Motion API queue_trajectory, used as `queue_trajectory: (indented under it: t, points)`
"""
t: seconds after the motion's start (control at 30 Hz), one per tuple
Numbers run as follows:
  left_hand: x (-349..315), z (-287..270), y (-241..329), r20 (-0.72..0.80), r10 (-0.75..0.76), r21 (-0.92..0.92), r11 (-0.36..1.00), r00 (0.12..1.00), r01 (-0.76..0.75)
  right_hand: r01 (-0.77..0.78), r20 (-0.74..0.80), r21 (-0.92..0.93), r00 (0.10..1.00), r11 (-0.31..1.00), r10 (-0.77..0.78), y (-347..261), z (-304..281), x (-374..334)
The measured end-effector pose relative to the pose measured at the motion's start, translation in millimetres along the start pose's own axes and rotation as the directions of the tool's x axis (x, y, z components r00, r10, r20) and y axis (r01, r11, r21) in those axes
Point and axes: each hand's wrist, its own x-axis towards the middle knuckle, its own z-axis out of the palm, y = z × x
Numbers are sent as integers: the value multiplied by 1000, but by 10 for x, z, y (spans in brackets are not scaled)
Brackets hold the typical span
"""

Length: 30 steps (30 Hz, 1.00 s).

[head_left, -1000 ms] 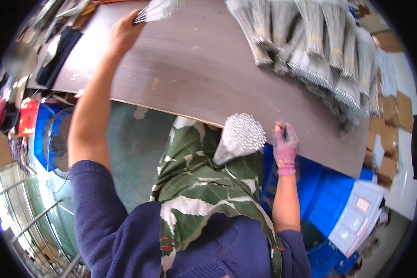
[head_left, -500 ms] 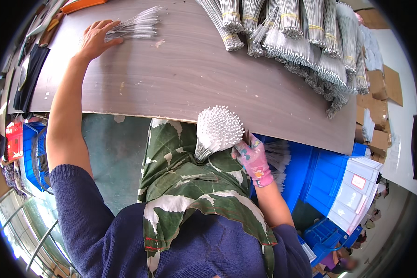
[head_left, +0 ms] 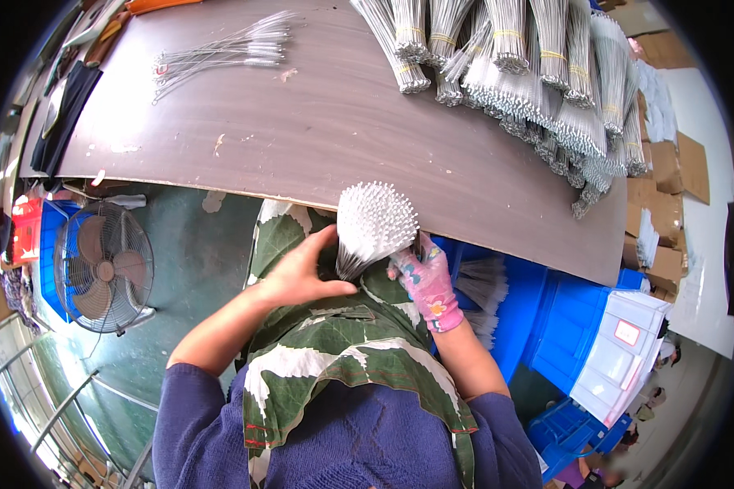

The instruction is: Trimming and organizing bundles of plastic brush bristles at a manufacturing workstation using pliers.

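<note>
A thick bundle of thin wire brushes (head_left: 377, 224) stands on my lap at the table edge, its white-tipped ends fanned upward. My left hand (head_left: 302, 269) is bare and open beside its lower left, thumb and fingers spread; whether it touches the bundle I cannot tell. On the other side, my right hand (head_left: 426, 285) wears a pink flowered glove. Its fingers are closed around a thin dark pointed thing, mostly hidden, right against the bundle. A small loose group of wire brushes (head_left: 228, 53) lies at the far left of the table.
Many banded bundles of wire brushes (head_left: 510, 49) are piled at the table's far right. Blue bins (head_left: 571, 318) stand right of my lap, one with more brushes (head_left: 483, 297) inside. A floor fan (head_left: 104, 269) stands at the left. Cardboard boxes (head_left: 665, 187) lie beyond the table's right end.
My left hand has let go of the loose brushes at the far left and come back to the bundle on my lap. The right hand stays beside the bundle.
</note>
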Motion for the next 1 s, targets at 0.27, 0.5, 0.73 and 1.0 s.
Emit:
queue_trajectory:
  t: [0.27, 0.5, 0.73, 1.0]
  points:
    - [295, 462, -43, -198, -1, -525, 844, 980, -105, 168, 94, -506, 986, 846, -139, -284, -282, 36]
    - [372, 706, -181, -373, 74, -348, 913, 925, -214, 197, 29, -345, 980, 918, -199, -884, -4, 127]
    - [388, 744, -275, -366, 128, -300, 922, 922, -247, 57, 131, -528, 991, 847, 15, -970, -216, 195]
    - [407, 801, -477, -385, 161, -145, 962, 909, -232, 76, 112, -805, 993, 589, 24, -1070, -101, 158]
